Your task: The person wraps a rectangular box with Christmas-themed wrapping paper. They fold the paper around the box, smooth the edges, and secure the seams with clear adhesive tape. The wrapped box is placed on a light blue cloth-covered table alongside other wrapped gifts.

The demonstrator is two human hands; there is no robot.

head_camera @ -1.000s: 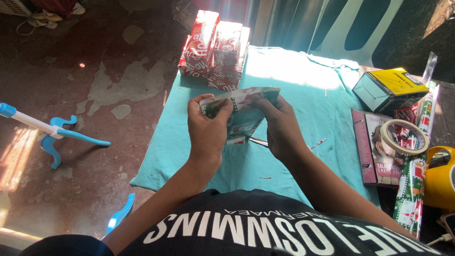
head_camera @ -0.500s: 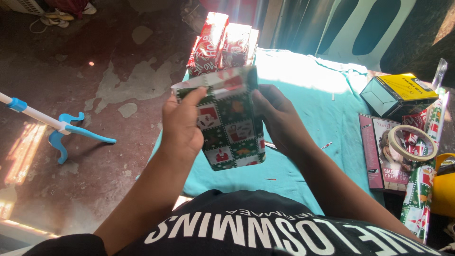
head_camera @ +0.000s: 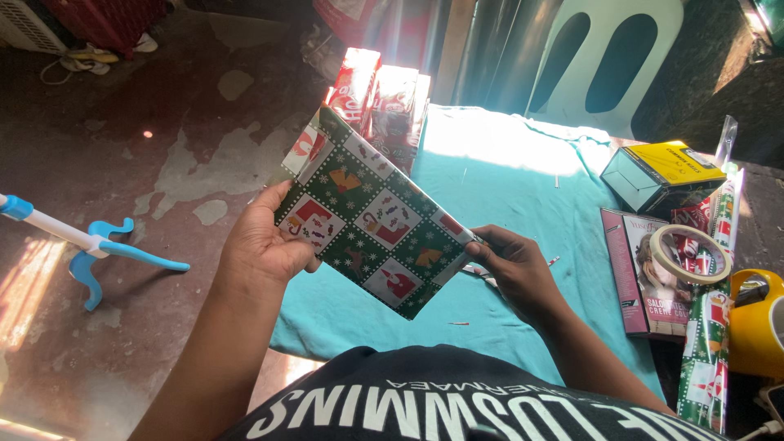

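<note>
Both hands hold up a wrapped box (head_camera: pixel 371 224) in green holiday paper, tilted above the teal cloth (head_camera: pixel 523 188): my left hand (head_camera: pixel 265 241) cups its nine o'clock edge, my right hand (head_camera: pixel 510 265) pinches its four o'clock corner. At twelve o'clock stand red wrapped boxes (head_camera: pixel 384 102). At three o'clock lie a tape roll (head_camera: pixel 690 255), a yellow box (head_camera: pixel 661 173) and a paper roll (head_camera: pixel 706 343).

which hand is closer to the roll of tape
Right. The right hand grips the wrapped box's corner, just left of the tape roll; the left hand holds the box's far side.
</note>
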